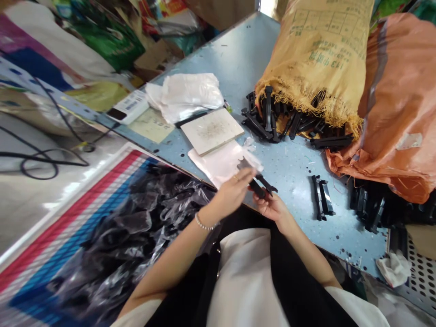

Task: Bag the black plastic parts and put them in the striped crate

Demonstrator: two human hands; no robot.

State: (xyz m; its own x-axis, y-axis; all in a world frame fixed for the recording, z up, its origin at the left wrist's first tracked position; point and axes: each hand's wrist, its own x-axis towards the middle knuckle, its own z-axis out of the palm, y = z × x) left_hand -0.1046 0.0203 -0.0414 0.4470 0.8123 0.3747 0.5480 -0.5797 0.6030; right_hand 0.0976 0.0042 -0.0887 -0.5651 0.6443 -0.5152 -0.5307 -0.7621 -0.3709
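Black elongated plastic parts (265, 182) with forked ends are between my two hands, above the edge of the blue table. My left hand (232, 192), a beaded bracelet at its wrist, has its fingers closed over the upper left end of the parts. From below, my right hand (271, 207) grips their lower end between thumb and fingers. Slight blur hides exactly how the pieces meet. Just beyond my left hand lie clear plastic bags (223, 162). To the right, a pair of similar black parts (322, 198) rests side by side on the table.
A yellow woven sack (316, 54) spills black parts (267, 118) onto the table (238, 50); an orange sack (402, 104) lies beside it. A white board (213, 131), more bags (190, 93) and a white device (131, 106) are at left. Below stands a crate of bagged black pieces (136, 236).
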